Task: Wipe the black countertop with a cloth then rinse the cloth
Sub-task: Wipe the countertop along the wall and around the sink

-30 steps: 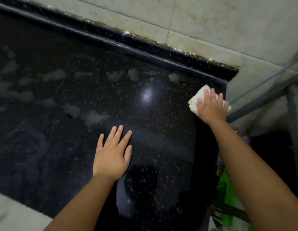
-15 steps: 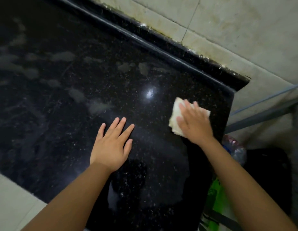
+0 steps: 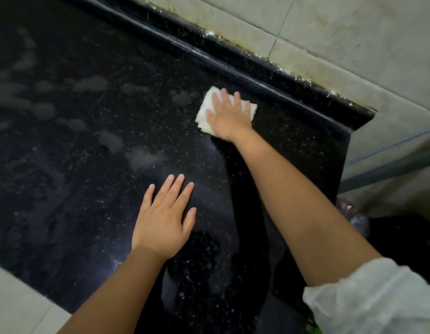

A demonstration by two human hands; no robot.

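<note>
My right hand [image 3: 229, 118] lies flat on the white cloth [image 3: 209, 109], palm down and fingers spread, pressing it against the black bench [image 3: 88, 165] rather than gripping it. The cloth is folded into a rough rectangle and sits on the far part of the bench, just beside the raised black lip [image 3: 257, 80] that runs along the back edge; its left side and its far right corner show past my fingers, and the rest is under my palm. My right arm reaches out across the bench's right end, with a crumpled white sleeve [image 3: 368, 300] pushed up above the elbow.

My left hand [image 3: 164, 216] is open too, fingers straight and slightly fanned, resting palm down on the bench nearer to me and well apart from the cloth. It holds nothing.

The bench surface is dark, speckled stone. To the left of the cloth there are pale, cloudy smears [image 3: 88, 84] scattered over the stone (whether soap or water I cannot tell). Under and beside my right forearm the stone looks darker.

Behind the lip rises a wall of pale tiles [image 3: 329, 32], grimy along the joint where it meets the black stone. Past the right end of the bench, a thin blue line [image 3: 389, 147] runs across the wall.
</note>
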